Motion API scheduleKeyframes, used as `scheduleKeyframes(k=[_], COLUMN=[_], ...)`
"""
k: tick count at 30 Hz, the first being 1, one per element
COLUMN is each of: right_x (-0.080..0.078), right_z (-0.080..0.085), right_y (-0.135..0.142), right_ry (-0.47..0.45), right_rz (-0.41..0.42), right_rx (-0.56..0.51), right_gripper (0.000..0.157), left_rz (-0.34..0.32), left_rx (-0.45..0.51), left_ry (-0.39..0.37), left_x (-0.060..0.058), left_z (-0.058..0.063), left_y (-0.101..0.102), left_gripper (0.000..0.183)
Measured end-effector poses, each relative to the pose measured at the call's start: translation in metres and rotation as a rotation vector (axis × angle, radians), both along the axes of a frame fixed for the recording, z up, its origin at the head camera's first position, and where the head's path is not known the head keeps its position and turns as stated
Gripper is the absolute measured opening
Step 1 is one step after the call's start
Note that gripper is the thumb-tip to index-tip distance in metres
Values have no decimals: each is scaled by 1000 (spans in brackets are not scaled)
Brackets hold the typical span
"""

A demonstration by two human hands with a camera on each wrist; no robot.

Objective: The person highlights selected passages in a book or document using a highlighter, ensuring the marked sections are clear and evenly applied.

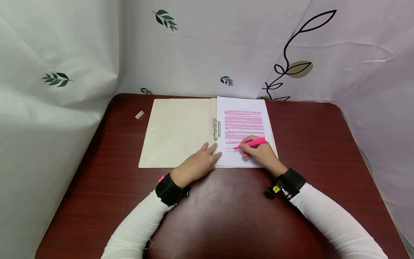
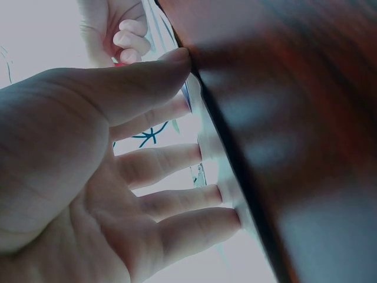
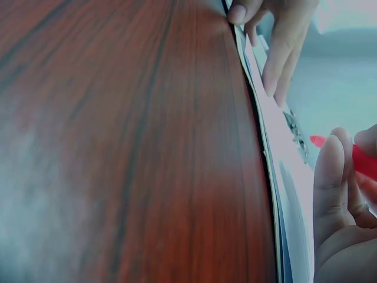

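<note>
My right hand (image 1: 262, 154) pinches a pink highlighter (image 1: 257, 141), its tip on the lower lines of a printed sheet (image 1: 242, 103). Pink strokes cover most of the text above. The sheet lies on the right side of an opened cream file folder (image 1: 179, 131), beside its metal clip (image 1: 215, 128). Across the folder's lower edge rests my left hand (image 1: 196, 164), fingers spread and nearly straight, with fingertips at the sheet's left margin. In the left wrist view its thumb (image 2: 150, 79) lies at the near edge. The right wrist view shows the highlighter (image 3: 365, 163) between thumb and fingers.
A small white block (image 1: 139, 114), like an eraser, lies left of the folder on the dark red wooden table (image 1: 207, 216). White curtains (image 1: 194, 50) with leaf prints hang behind and along both sides. Black straps (image 1: 171, 190) with cameras circle both wrists.
</note>
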State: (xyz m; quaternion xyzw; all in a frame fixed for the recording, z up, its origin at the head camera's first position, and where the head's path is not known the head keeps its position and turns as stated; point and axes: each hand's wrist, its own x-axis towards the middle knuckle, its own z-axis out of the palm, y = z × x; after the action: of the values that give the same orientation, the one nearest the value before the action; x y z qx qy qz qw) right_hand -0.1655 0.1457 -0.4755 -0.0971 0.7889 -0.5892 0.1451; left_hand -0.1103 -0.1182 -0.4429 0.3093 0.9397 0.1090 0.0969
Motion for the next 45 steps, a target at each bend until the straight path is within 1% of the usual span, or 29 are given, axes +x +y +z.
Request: scheduleKeyframes(k=[3, 11, 18, 25, 27, 32, 35, 39, 45], right_x=[0, 1, 11, 12, 11, 4, 2, 1, 2], right_z=[0, 2, 28, 31, 28, 6, -2, -6, -4], right_y=[-4, -13, -20, -21, -21, -18, -16, -14, -14], right_ry=[2, 32, 64, 65, 64, 62, 69, 95, 117], right_rz=[7, 3, 26, 29, 26, 12, 6, 10, 19], right_rx=[5, 109, 156, 168, 180, 190, 186, 198, 214], right_gripper=[24, 16, 13, 14, 14, 14, 15, 18, 17], left_rz=[3, 6, 2, -1, 3, 5, 6, 10, 6], left_rx=[0, -8, -14, -13, -11, -4, -6, -9, -6], left_ry=[-5, -13, -17, -17, -20, -17, -19, -26, -24], left_x=[0, -1, -2, -2, -2, -1, -1, -2, -2], left_z=[0, 1, 1, 2, 2, 2, 1, -1, -1], left_y=[0, 1, 1, 1, 1, 1, 1, 1, 1], left_gripper=[47, 47, 48, 47, 47, 46, 46, 47, 47])
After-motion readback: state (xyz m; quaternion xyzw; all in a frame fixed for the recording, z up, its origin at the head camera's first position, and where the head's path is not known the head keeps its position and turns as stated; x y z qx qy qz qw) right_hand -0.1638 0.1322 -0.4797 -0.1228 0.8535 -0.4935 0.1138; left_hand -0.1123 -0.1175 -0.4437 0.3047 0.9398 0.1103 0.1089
